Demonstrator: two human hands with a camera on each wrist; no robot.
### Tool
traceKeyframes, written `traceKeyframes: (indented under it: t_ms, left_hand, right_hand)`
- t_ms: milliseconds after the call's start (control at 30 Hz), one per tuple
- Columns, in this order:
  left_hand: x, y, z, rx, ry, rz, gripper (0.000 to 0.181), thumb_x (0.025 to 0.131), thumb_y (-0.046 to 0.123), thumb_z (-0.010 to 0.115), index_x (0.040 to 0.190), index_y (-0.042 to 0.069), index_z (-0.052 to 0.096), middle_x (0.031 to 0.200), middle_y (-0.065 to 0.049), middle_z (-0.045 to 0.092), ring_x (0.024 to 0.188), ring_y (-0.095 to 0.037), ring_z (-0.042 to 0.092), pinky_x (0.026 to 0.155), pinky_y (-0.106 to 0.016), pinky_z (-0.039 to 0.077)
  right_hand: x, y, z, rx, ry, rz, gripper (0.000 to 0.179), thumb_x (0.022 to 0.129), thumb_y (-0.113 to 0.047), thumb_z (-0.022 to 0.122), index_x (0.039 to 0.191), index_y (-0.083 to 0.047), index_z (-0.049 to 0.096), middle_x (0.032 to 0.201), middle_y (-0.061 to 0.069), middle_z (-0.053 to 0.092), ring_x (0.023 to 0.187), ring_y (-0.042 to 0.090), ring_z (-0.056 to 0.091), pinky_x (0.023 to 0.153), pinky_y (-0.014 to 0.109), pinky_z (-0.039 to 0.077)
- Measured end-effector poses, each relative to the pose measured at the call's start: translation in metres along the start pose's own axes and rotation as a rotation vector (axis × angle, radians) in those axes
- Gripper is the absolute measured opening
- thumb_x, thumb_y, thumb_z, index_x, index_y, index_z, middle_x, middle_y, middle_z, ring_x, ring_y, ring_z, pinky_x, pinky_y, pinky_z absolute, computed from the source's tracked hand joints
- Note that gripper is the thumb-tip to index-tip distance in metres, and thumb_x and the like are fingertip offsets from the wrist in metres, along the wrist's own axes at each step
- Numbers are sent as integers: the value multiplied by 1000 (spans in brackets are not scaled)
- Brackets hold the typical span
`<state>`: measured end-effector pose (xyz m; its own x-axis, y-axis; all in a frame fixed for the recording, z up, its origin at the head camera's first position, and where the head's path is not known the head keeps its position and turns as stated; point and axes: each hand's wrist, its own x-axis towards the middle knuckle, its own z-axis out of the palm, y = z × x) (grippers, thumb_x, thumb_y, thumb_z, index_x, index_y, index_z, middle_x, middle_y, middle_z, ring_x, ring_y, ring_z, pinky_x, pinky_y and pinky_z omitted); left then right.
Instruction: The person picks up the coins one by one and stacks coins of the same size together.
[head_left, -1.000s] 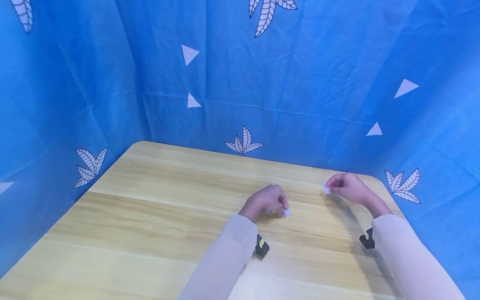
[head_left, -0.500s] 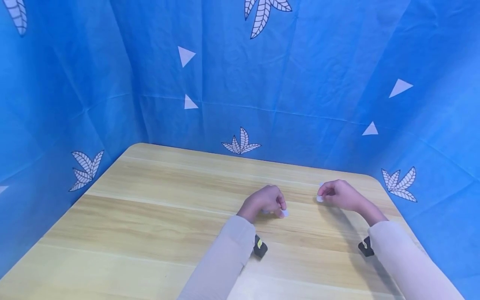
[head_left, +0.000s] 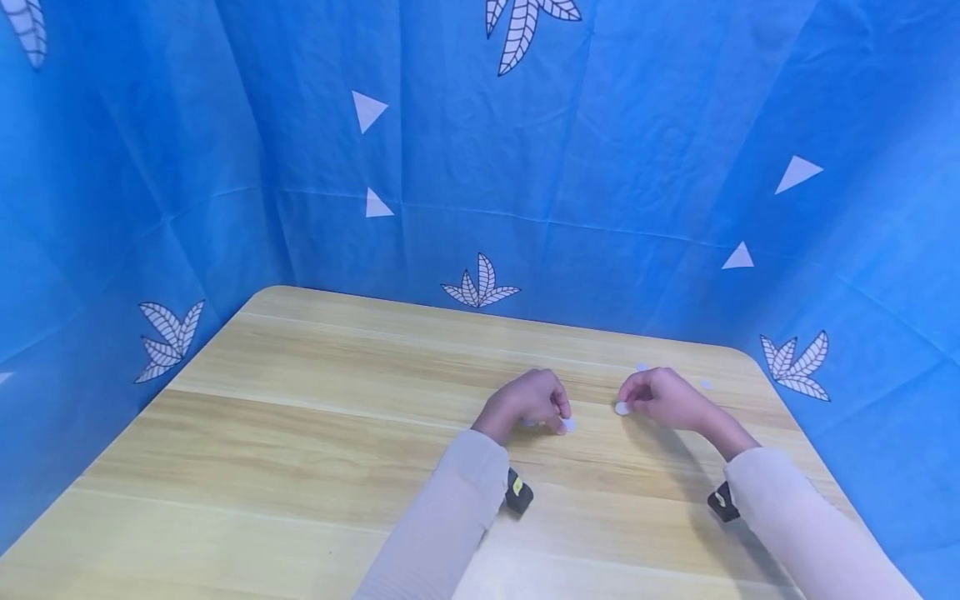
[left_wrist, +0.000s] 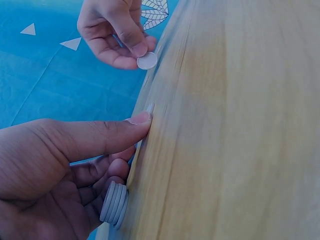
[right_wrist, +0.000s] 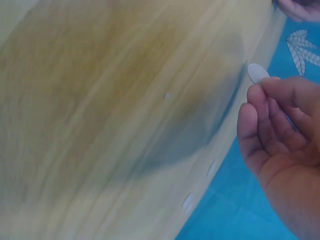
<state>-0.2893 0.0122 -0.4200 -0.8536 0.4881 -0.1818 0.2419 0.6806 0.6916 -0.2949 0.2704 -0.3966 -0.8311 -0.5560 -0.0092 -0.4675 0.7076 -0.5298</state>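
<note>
My left hand (head_left: 532,398) rests low over the table and pinches a small white disc (head_left: 568,425) between thumb and fingers. In the left wrist view, a short stack of several white discs (left_wrist: 114,204) stands on the wood beside the curled lower fingers. My right hand (head_left: 663,398) holds another round white disc (head_left: 622,408) by its edge, a little to the right of the left hand. The right wrist view shows this disc (right_wrist: 258,73) between thumb and forefinger, raised over the tabletop.
On the wooden table (head_left: 300,450), behind the right hand, lie loose white discs (head_left: 707,384); one more disc (head_left: 641,367) shows farther back. A blue patterned curtain (head_left: 480,150) stands behind the table. Black wrist mounts (head_left: 518,493) sit under the sleeves.
The right hand has moved left and nearer with its disc, towards the left hand. Loose discs behind it have come into sight. The left hand stays almost where it was.
</note>
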Motion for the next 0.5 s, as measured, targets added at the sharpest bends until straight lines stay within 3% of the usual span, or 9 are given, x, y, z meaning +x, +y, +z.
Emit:
traceKeyframes:
  t_ms: [233,500]
  left_hand:
    - [0,2,-1,13,-3,-13,15,72,18,83,77,19,69,75,5,59,68,-11,50,59,-24,43]
    - [0,2,-1,4,-9,-16,15,72,18,83,78,19,69,75,4,59,66,-11,51,58,-25,45]
  right_hand:
    - [1,-12,12,113,23,27,8,85,-5,68,93,-6,70,89,4,70,82,17,64,72,27,49]
    - [3,-27,30,128,90,52,10,85,-1,66,94,-5,69,86,3,70,80,15,65,72,28,52]
